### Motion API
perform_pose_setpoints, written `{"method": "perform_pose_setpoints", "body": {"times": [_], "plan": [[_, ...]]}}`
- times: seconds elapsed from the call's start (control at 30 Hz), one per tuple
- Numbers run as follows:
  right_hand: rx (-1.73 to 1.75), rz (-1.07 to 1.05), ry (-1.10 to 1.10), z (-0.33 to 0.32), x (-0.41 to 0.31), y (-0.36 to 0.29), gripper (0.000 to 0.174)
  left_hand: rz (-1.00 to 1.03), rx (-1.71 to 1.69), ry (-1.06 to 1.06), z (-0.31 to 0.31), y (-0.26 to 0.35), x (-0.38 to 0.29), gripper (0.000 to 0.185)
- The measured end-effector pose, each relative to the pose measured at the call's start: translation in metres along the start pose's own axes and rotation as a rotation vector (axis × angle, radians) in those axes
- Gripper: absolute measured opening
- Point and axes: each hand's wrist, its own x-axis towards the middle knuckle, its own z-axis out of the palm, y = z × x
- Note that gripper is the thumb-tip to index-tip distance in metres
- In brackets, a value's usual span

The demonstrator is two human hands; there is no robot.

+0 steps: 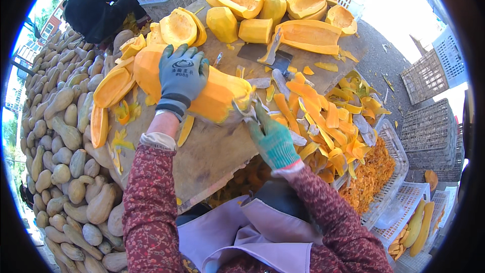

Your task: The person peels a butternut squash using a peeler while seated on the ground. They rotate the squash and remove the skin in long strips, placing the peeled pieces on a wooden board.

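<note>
A long, mostly peeled orange squash [219, 94] lies across the wooden board [204, 155] in front of me. My left hand [182, 75], in a grey-blue coated glove, presses on its upper side near the rounded end. In a green knit glove, my right hand [274, 138] grips a peeler [246, 110] against the squash's other end, where greyish rind still shows. Beyond them a cleaver [265, 56] lies flat, with a strip of rind on it. Curled peelings [322, 117] are heaped to the right of my right hand.
Peeled squash halves [238, 0] line the board's far side. Whole squashes [72, 136] cover the ground at left, where another person [94, 7] bends over. A crate of orange pulp [401, 151] stands at right, near stacked plastic crates [428, 129].
</note>
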Motion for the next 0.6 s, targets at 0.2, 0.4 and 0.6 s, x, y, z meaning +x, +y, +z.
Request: {"method": "perform_pose_setpoints", "body": {"times": [0.2, 0.4, 0.6], "plan": [[0.088, 0.127, -0.037, -0.019, -0.033, -0.014, 0.055, -0.011, 0.023, -0.077, -0.007, 0.002, 0.008, 0.026], [-0.017, -0.284, 0.225, 0.017, 0.035, 0.033, 0.051, 0.117, -0.101, 0.092, -0.002, 0.018, -0.022, 0.031], [0.0, -0.04, -0.039, 0.016, -0.032, 0.009, 0.051, 0.1, -0.141, 0.103, -0.001, 0.015, -0.029, 0.033]]}}
